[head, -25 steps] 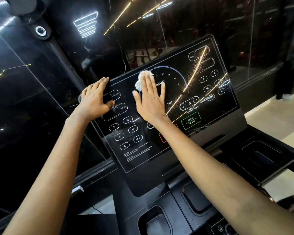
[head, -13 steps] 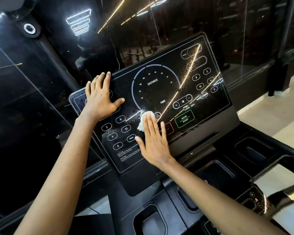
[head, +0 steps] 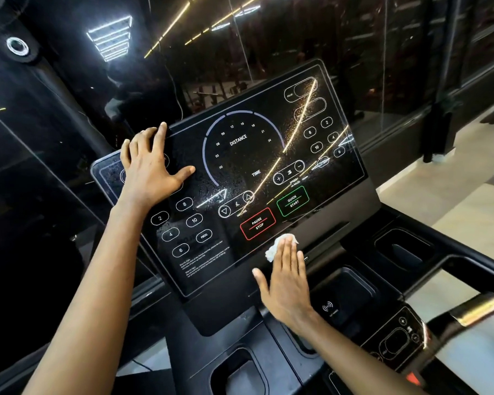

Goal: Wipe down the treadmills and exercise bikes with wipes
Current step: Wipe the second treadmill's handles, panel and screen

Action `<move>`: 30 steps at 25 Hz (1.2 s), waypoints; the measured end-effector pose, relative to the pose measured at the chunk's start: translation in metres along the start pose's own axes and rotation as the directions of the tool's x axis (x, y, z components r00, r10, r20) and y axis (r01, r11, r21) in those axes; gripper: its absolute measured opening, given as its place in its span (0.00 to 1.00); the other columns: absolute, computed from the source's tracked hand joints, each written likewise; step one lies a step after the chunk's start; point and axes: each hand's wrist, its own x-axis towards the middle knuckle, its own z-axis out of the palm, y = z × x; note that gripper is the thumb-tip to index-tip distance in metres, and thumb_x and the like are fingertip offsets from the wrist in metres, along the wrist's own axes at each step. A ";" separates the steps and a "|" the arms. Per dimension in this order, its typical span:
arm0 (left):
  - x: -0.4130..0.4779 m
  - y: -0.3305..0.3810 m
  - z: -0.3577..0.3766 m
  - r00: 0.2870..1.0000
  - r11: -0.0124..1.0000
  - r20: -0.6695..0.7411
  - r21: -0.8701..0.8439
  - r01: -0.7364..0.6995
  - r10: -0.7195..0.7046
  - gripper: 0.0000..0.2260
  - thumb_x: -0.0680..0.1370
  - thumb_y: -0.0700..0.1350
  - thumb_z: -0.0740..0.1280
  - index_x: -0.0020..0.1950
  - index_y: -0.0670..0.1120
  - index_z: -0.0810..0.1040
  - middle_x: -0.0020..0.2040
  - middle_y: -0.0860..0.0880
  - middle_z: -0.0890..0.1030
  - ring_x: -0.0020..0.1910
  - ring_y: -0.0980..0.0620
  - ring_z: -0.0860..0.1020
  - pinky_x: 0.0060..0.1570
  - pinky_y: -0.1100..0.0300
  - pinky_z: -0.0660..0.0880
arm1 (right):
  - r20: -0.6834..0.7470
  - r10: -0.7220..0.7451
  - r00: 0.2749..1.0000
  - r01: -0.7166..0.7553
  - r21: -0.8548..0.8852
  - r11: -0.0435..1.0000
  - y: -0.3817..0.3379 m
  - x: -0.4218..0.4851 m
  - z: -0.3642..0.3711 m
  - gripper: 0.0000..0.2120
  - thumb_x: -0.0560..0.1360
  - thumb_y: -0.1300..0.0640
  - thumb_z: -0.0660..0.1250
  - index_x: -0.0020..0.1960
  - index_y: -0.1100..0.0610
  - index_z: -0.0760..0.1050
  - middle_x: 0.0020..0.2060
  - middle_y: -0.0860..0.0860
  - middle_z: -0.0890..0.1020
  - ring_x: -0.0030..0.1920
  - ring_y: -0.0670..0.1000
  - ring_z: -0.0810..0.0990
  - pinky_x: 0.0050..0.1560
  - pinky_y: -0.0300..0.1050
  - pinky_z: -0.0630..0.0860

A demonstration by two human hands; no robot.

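- While the left hand (head: 151, 169) stays flat on the upper-left of the glossy black treadmill console panel (head: 240, 158), fingers straight & slightly apart, thumb out sideways, the right hand (head: 288, 283) has swept down.
- Small crumpled white wipe (head: 274, 250): up by the DISTANCE dial 1 s ago, mid-panel 0.5 s ago, now at the panel's bottom edge, just below the red-outlined PAUSE/STOP button (head: 257, 223).
- Right fingers straight, close together, pressing the wipe under the tips; not curled round it.
- Meaning: one top-to-bottom stroke thru the centre looks done; damp speckle shows there.
- Right side w/ the green-outlined QUICK START button (head: 293, 201) & speed keys prob. still to do.
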 end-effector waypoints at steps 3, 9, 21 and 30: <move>0.000 -0.001 0.000 1.000 1.000 -0.007 0.009 -0.009 0.009 0.45 0.73 0.64 0.72 0.82 0.49 0.54 0.76 0.41 0.62 0.77 0.41 0.57 0.77 0.42 0.46 | 0.022 0.075 0.997 -0.076 0.075 0.994 0.002 0.014 -0.010 0.45 0.78 0.30 0.35 0.78 0.67 0.36 0.78 0.64 0.39 0.80 0.61 0.38 0.80 0.58 0.43; 0.002 -0.005 0.000 1.000 1.000 -0.005 -0.012 -0.024 0.024 0.46 0.72 0.64 0.73 0.82 0.50 0.54 0.75 0.42 0.63 0.75 0.41 0.58 0.77 0.42 0.47 | -0.157 -0.106 0.982 0.137 0.204 0.969 -0.027 0.056 -0.033 0.40 0.82 0.36 0.41 0.80 0.64 0.35 0.79 0.61 0.37 0.80 0.56 0.34 0.80 0.57 0.40; 0.001 -0.010 -0.008 0.998 0.998 0.037 -0.042 -0.040 0.042 0.45 0.73 0.63 0.73 0.82 0.52 0.54 0.77 0.44 0.62 0.77 0.44 0.57 0.77 0.44 0.46 | -0.329 -0.360 0.873 0.406 0.078 0.911 -0.090 0.147 -0.095 0.35 0.84 0.40 0.46 0.82 0.58 0.39 0.81 0.54 0.42 0.80 0.51 0.37 0.80 0.58 0.43; 0.006 -0.011 -0.018 0.993 0.998 0.103 -0.037 -0.051 0.054 0.45 0.73 0.60 0.74 0.82 0.52 0.53 0.78 0.45 0.61 0.78 0.45 0.56 0.76 0.45 0.48 | -0.405 -0.315 0.858 0.388 0.109 0.915 -0.131 0.198 -0.135 0.33 0.84 0.40 0.45 0.82 0.57 0.43 0.82 0.53 0.46 0.81 0.50 0.41 0.80 0.59 0.43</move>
